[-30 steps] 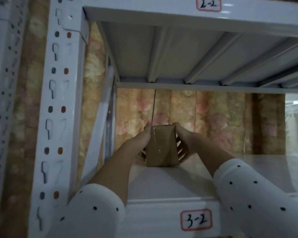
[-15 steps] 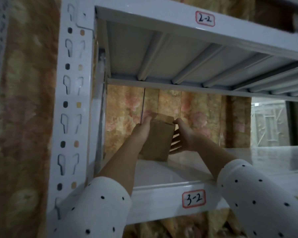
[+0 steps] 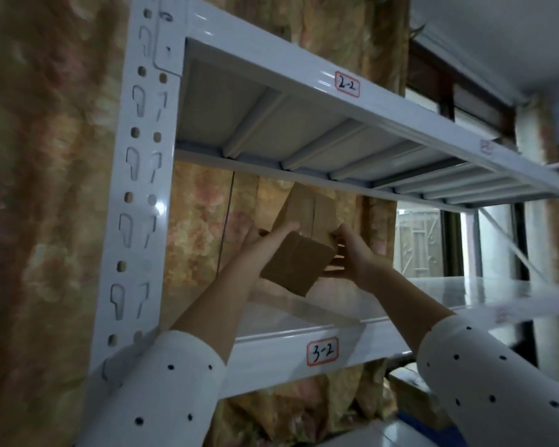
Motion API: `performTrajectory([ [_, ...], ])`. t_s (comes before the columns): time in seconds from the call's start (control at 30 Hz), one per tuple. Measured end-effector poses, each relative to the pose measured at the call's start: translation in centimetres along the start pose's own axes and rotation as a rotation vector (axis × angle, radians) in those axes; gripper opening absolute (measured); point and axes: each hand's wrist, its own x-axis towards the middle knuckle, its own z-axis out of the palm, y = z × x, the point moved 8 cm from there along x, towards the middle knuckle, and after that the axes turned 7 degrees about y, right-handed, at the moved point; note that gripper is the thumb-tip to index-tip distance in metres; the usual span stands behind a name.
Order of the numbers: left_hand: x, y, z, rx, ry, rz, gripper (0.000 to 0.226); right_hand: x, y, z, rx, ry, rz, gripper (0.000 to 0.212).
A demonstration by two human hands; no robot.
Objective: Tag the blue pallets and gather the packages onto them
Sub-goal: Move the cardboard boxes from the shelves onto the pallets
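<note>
Lifted clear of shelf 3-2 [image 3: 304, 321] since the earlier frame: brown package [image 3: 299, 250], now tilted, mid-frame. Gripped from both sides, left hand [image 3: 262, 241] and right hand [image 3: 352, 253], fingers curled round it. No blue pallet identifiable; tagging unverifiable. Judged early: carry and placement remaining.

A white metal shelving rack [image 3: 136, 201] fills the view, its perforated upright at the left. The upper beam carries a red-bordered label "2-2" [image 3: 347, 85]; the lower beam's label reads "3-2" [image 3: 322, 351]. Behind hangs a floral curtain [image 3: 46, 188], with a window [image 3: 418, 243] at the far right.
</note>
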Motion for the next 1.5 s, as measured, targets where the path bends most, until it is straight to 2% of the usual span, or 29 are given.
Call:
performTrajectory([
  [0.07,-0.8,0.3,1.6,0.058,-0.093,0.045,0.1,-1.2,-0.3,-2.5,-0.036,0.066,-0.042,0.026],
  [0.17,-2.3,1.8,3.9,0.18,-0.201,0.218,0.083,-2.9,-1.0,-6.8,-0.089,0.174,-0.086,0.04],
  [0.27,-5.3,3.9,5.5,0.317,-0.276,0.483,0.089,-5.1,-1.2,-10.3,-0.053,0.244,-0.092,0.053],
  [0.37,-9.9,5.0,7.2,0.524,-0.212,0.801,0.099,-8.5,-1.6,-12.7,-0.046,0.258,-0.109,0.053],
  [0.47,-13.3,5.4,9.8,0.57,-0.213,0.955,0.099,-11.5,-1.1,-14.8,-0.045,0.275,-0.114,0.061],
  [0.57,-16.0,6.2,12.0,0.516,-0.267,1.023,0.101,-14.2,-1.5,-18.0,0.004,0.39,-0.147,0.036],
  [0.63,-17.9,6.5,13.0,0.36,-0.375,0.968,0.103,-16.5,-1.4,-20.2,0.034,0.471,-0.147,0.041],
  [0.7,-19.0,6.0,14.2,0.035,-0.502,0.748,0.097,-19.3,-0.8,-22.7,0.044,0.554,-0.145,0.061],
  [0.73,-19.7,5.5,15.2,-0.055,-0.539,0.656,0.094,-20.8,-0.3,-24.1,0.049,0.589,-0.149,0.066],
  [0.8,-21.3,4.0,18.3,-0.013,-0.641,0.567,0.094,-23.6,1.3,-26.9,0.102,0.624,-0.16,0.068],
  [0.87,-23.6,2.2,22.2,-0.02,-0.824,0.401,0.097,-26.2,2.4,-29.9,0.129,0.647,-0.161,0.071],
  [0.9,-24.9,1.2,24.2,-0.057,-0.914,0.279,0.091,-27.5,2.9,-31.6,0.132,0.664,-0.16,0.072],
  [0.97,-27.9,-0.2,27.3,-0.116,-1.088,0.103,0.062,-30.1,3.3,-34.4,0.129,0.693,-0.153,0.076],
  [1.03,-30.9,-1.6,29.8,-0.121,-1.219,0.041,0.056,-32.6,3.4,-36.7,0.069,0.713,-0.145,0.082],
  [1.1,-33.7,-2.4,31.7,-0.194,-1.269,-0.015,0.059,-34.9,3.5,-38.8,0.016,0.749,-0.134,0.091],
  [1.17,-36.6,-2.5,33.6,-0.283,-1.251,-0.027,0.058,-37.2,4.2,-41.1,-0.005,0.783,-0.1,0.081],
  [1.2,-37.6,-2.6,34.6,-0.324,-1.22,-0.01,0.059,-38.2,4.7,-42.2,-0.018,0.8,-0.069,0.068],
  [1.27,-39.4,-2.7,36.0,-0.36,-1.101,0.136,0.059,-40.3,5.7,-44.5,-0.05,0.837,-0.003,0.039],
  [1.3,-39.9,-2.6,36.3,-0.308,-0.991,0.292,0.067,-41.5,6.3,-45.7,-0.049,0.86,0.026,0.037],
  [1.4,-42.2,-2.0,36.8,0.06,-0.617,0.962,0.11,-45.3,8.6,-48.1,0.136,0.937,0.125,0.059],
  [1.5,-45.7,-1.8,38.1,0.143,-0.411,1.439,0.117,-47.6,9.7,-49.8,0.211,0.903,0.222,0.092],
])
